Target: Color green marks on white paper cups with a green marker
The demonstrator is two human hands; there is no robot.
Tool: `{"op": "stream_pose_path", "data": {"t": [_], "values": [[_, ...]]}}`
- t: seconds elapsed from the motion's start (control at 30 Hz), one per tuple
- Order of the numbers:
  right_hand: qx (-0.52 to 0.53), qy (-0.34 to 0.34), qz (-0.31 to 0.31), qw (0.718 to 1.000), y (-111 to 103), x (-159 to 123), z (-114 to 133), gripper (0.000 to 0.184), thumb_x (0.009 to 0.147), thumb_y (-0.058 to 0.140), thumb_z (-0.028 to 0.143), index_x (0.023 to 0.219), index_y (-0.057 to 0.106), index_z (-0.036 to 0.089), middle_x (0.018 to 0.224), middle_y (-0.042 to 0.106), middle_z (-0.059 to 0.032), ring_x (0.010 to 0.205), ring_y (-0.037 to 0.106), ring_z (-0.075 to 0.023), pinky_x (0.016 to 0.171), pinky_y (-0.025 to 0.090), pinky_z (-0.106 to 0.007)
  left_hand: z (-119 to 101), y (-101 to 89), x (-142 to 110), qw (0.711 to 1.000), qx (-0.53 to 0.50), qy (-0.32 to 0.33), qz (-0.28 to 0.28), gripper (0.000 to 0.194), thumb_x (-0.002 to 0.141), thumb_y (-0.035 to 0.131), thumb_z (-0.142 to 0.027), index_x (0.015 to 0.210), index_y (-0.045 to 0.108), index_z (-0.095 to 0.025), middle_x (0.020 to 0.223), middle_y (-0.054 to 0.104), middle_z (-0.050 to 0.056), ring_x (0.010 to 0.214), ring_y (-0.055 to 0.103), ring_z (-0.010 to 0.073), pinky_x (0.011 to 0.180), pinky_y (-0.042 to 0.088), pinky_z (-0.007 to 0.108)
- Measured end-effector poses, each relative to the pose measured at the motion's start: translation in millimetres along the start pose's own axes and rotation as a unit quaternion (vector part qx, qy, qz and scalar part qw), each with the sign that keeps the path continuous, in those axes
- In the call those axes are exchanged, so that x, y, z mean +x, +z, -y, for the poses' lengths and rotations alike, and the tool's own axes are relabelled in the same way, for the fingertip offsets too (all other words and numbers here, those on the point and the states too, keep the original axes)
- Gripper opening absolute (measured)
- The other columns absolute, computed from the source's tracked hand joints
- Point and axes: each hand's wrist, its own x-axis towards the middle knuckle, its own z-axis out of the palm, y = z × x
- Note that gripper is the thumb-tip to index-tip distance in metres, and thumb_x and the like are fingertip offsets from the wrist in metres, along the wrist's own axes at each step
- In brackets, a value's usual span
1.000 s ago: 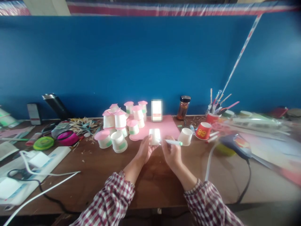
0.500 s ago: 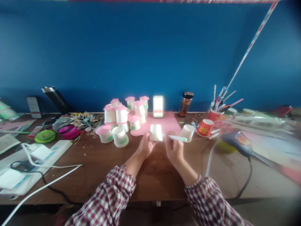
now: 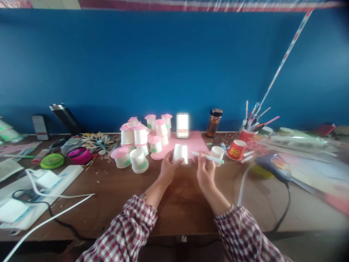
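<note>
My left hand grips a white paper cup by its left side and lower part, in front of the pink paper sheet. To the right, my right hand pinches a white marker pen with a green end pointing right; its other tip points toward the cup and stands a little apart from it. Behind the pen's green end is another white paper cup, partly covered by it. Left of my hands stand several white cups with green patches and pink paper tops, among them a topless white cup.
At the back stand a lidded bottle and a blurred-out bright upright rectangle. On the right are a red paper cup, a pot of tools and a glue gun. A power strip with cables lies left.
My right hand has drawn the pen back rightward, away from the cup. My left fingers have shifted on the cup, the thumb now across its lower front.
</note>
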Motion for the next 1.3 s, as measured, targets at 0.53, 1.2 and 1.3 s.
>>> {"op": "stream_pose_path", "data": {"t": [0.53,1.2,1.3], "values": [[-0.186,-0.109,0.107,0.971,-5.4,-7.8,2.4,0.023,0.093,0.043,0.032,0.08,0.057,0.018,0.072,0.064,-0.0043,0.063,0.06,-0.0153,0.063,0.048,-0.027,7.0,0.4,-2.0,0.987,-0.132,-0.086,0.034,0.03,0.075,0.066,-0.04,0.093,0.065,-0.016,0.1,0.065,0.008,0.097,0.059,0.0212,0.092,0.043,0.044],[-0.202,-0.107,0.106,0.968,-7.2,-6.8,-0.7,0.022,0.093,0.043,0.031,0.083,0.057,0.018,0.072,0.067,-0.0043,0.064,0.062,-0.0163,0.063,0.048,-0.027,0.6,3.9,-3.1,0.972,-0.177,-0.152,0.011,0.026,0.078,0.064,-0.032,0.097,0.061,-0.015,0.108,0.064,0.011,0.104,0.058,0.0237,0.095,0.043,0.043],[-0.203,-0.107,0.1,0.968,-7.1,-6.8,-0.8,0.021,0.093,0.043,0.031,0.084,0.057,0.018,0.072,0.067,-0.0045,0.063,0.062,-0.016,0.062,0.048,-0.027,0.9,4.1,-4.0,0.976,-0.169,-0.139,0.017,0.025,0.078,0.064,-0.032,0.095,0.061,-0.014,0.105,0.065,0.011,0.101,0.059,0.0234,0.094,0.043,0.043]]}}
